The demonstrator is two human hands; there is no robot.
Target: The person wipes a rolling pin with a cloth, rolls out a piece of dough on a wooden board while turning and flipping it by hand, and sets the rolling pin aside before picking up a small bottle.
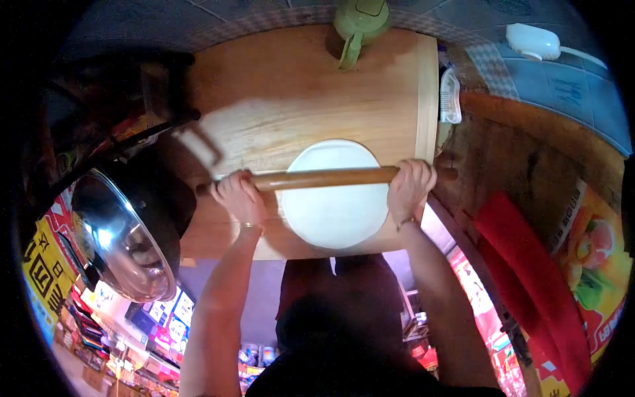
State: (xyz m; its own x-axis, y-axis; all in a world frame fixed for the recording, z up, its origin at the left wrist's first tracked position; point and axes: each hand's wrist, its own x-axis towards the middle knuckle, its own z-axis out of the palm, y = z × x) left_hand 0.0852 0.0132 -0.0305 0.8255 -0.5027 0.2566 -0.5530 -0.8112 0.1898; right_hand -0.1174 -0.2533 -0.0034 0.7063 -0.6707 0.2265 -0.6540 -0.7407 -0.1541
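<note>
A long wooden rolling pin (324, 177) lies crosswise over a flat round sheet of white dough (334, 215). My left hand (240, 197) is closed around the pin near its left end, just left of the dough. Near the other end, my right hand (411, 188) wraps the pin at the dough's right edge. Under the dough is a wooden board (264, 86), with a pale patch like flour on its left part. The strip of dough beneath the pin is hidden.
A green jug (360, 26) stands at the board's far edge. To the left is a shiny metal lid (122, 235) by a dark pot. A red cloth (529, 284) hangs at the right, near a fruit-printed package (595, 251). A white object (532, 42) sits at the upper right.
</note>
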